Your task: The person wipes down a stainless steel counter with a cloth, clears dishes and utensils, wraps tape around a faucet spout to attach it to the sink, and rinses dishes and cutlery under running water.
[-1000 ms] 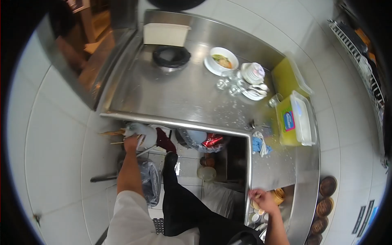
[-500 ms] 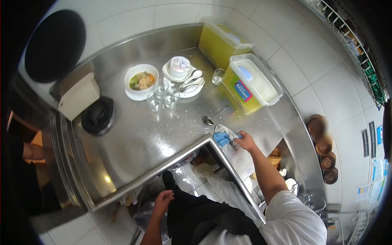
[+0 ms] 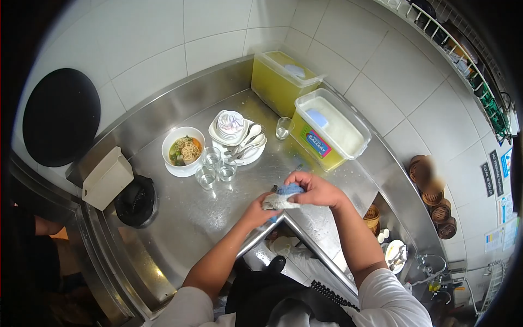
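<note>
A blue and grey-white cloth point(image 3: 283, 202) is bunched between my two hands above the steel counter, near its inner corner. My left hand point(image 3: 256, 211) grips it from the left. My right hand point(image 3: 321, 191) has its fingers closed on the other side. Just behind the hands, a thin metal handle point(image 3: 298, 167) shows on the counter; the rest of it is hidden. Several drinking glasses point(image 3: 226, 171) stand beyond my left hand, beside a noodle bowl point(image 3: 183, 150) and stacked dishes with cutlery point(image 3: 239, 143).
Two lidless plastic tubs of yellowish liquid point(image 3: 320, 150) stand at the back, with one glass point(image 3: 284, 128) beside them. A takeaway box point(image 3: 108, 179) and a black-lined round bin opening point(image 3: 135, 200) are at left. The raised counter rim point(image 3: 321, 256) borders the cutout before me.
My left hand has come up from below the counter edge onto the cloth. My right hand has lifted the cloth off the surface and moved left. The view has shifted.
</note>
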Motion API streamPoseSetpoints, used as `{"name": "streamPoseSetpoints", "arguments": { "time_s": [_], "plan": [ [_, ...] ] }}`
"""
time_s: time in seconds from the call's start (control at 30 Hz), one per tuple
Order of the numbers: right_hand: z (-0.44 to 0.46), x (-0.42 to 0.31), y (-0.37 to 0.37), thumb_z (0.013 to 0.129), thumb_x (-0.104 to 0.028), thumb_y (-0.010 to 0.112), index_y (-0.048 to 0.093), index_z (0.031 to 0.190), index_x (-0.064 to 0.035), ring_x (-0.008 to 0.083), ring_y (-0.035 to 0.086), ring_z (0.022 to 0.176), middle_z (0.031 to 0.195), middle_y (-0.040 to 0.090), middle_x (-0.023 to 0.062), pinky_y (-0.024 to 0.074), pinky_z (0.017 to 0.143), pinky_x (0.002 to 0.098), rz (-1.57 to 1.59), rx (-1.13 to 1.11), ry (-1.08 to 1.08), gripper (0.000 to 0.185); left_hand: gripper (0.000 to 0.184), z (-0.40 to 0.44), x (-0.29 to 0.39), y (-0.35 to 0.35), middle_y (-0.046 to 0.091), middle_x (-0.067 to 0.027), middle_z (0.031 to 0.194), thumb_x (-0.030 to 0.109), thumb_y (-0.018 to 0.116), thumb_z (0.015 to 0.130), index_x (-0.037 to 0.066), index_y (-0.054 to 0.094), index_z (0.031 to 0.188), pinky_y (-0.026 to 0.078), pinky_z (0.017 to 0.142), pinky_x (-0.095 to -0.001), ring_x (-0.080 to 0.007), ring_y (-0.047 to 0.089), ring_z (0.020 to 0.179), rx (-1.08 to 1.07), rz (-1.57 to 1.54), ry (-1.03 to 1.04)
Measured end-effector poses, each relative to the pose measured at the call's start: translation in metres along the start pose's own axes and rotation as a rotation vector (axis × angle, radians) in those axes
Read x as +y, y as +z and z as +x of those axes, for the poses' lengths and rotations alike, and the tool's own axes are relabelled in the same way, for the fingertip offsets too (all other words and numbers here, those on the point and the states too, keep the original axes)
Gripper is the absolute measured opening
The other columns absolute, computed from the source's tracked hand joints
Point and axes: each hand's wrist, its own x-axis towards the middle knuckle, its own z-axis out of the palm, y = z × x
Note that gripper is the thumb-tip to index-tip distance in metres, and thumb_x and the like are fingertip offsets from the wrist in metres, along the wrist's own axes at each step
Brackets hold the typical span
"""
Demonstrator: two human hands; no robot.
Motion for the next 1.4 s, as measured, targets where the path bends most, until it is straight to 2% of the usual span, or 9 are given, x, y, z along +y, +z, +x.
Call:
{"name": "streamPoseSetpoints", "arguments": {
  "time_s": [0.1, 0.2, 0.27, 0.37, 0.7, 0.93, 1.27, 1.37, 1.4],
  "plan": [
    [0.025, 0.035, -0.033, 0.096, -0.013, 0.074, 0.065, 0.126, -0.0072, 0.0095, 0.065, 0.102, 0.115, 0.070, -0.0008, 0.0527, 0.090, 0.0279, 0.104, 0.107, 0.075, 0.032, 0.058, -0.052, 0.018, -0.051, 0.067, -0.0076, 0.119, 0.003, 0.084, 0.083, 0.002, 0.055, 0.134, 0.056, 0.092, -0.0325, -0.0146, 0.065, 0.106, 0.158, -0.080, 0.026],
    [0.056, 0.155, -0.066, 0.097, -0.021, 0.070, 0.068, 0.129, -0.0094, 0.0154, 0.066, 0.111, 0.118, 0.072, 0.0031, 0.0505, 0.099, 0.0325, -0.175, 0.271, 0.106, 0.034, 0.049, -0.116, 0.044, -0.102, 0.073, -0.0086, 0.113, 0.016, 0.083, 0.086, 0.003, 0.065, 0.129, 0.055, 0.090, -0.0334, -0.0156, 0.068, 0.104, 0.199, 0.270, -0.120],
    [0.051, 0.194, -0.052, 0.094, -0.022, 0.071, 0.069, 0.124, -0.0124, 0.0236, 0.060, 0.123, 0.125, 0.069, 0.0064, 0.0437, 0.110, 0.0407, -1.435, 0.496, 0.065, 0.032, 0.048, -0.155, 0.066, -0.123, 0.075, -0.0096, 0.114, 0.018, 0.081, 0.085, 0.005, 0.067, 0.129, 0.055, 0.093, -0.0357, -0.0189, 0.071, 0.105, 0.138, 0.520, -0.271],
    [0.053, 0.225, -0.060, 0.091, -0.025, 0.072, 0.069, 0.118, -0.0143, 0.0315, 0.052, 0.129, 0.127, 0.064, 0.0081, 0.0373, 0.114, 0.0485, -1.271, 0.412, -0.119, 0.029, 0.048, -0.211, 0.075, -0.139, 0.076, -0.0120, 0.117, 0.019, 0.081, 0.084, 0.006, 0.069, 0.128, 0.055, 0.096, -0.0370, -0.0244, 0.073, 0.109, 0.180, 0.686, -0.384],
    [0.076, 0.231, -0.042, 0.096, -0.031, 0.068, 0.064, 0.111, -0.0134, 0.0327, 0.056, 0.121, 0.115, 0.065, 0.0108, 0.0429, 0.103, 0.0497, -1.192, 0.290, -0.008, 0.024, 0.058, -0.320, 0.031, -0.133, 0.071, -0.0207, 0.124, 0.019, 0.080, 0.082, 0.007, 0.062, 0.136, 0.052, 0.102, -0.0424, -0.0349, 0.069, 0.116, 0.562, 0.735, -0.611],
    [0.153, 0.158, -0.028, 0.103, -0.027, 0.062, 0.064, 0.112, -0.0044, 0.0492, 0.069, 0.096, 0.102, 0.072, 0.0263, 0.0538, 0.083, 0.0571, -0.602, 0.908, 0.181, 0.025, 0.058, -0.331, -0.007, -0.139, 0.069, -0.0210, 0.126, 0.020, 0.080, 0.081, 0.007, 0.062, 0.134, 0.051, 0.103, -0.0437, -0.0385, 0.067, 0.119, 0.637, 0.740, -0.549],
    [0.304, 0.139, -0.005, 0.095, -0.019, 0.058, 0.071, 0.122, -0.0050, 0.0452, 0.069, 0.110, 0.111, 0.073, 0.0273, 0.0543, 0.096, 0.0503, -0.455, 0.983, 0.189, 0.032, 0.058, -0.337, -0.010, -0.145, 0.068, -0.0198, 0.129, 0.022, 0.080, 0.081, 0.008, 0.063, 0.134, 0.051, 0.104, -0.0428, -0.0376, 0.066, 0.121, 0.643, 0.768, -0.555],
    [0.252, 0.097, 0.035, 0.094, -0.012, 0.056, 0.069, 0.132, -0.0053, 0.0395, 0.072, 0.109, 0.111, 0.075, 0.0222, 0.0551, 0.098, 0.0443, -0.385, 1.052, 0.082, 0.041, 0.060, -0.338, -0.008, -0.152, 0.069, -0.0198, 0.132, 0.025, 0.082, 0.082, 0.008, 0.064, 0.136, 0.051, 0.105, -0.0418, -0.0353, 0.066, 0.124, 0.621, 0.530, -0.667],
    [0.236, 0.099, 0.053, 0.093, -0.011, 0.062, 0.069, 0.133, -0.0064, 0.0347, 0.073, 0.109, 0.117, 0.075, 0.0191, 0.0549, 0.097, 0.0423, -0.250, 1.071, -0.178, 0.041, 0.058, -0.324, 0.032, -0.145, 0.069, -0.0193, 0.133, 0.027, 0.081, 0.084, 0.008, 0.065, 0.136, 0.051, 0.106, -0.0415, -0.0344, 0.065, 0.125, 0.571, 0.490, -0.684]
  ]
}}
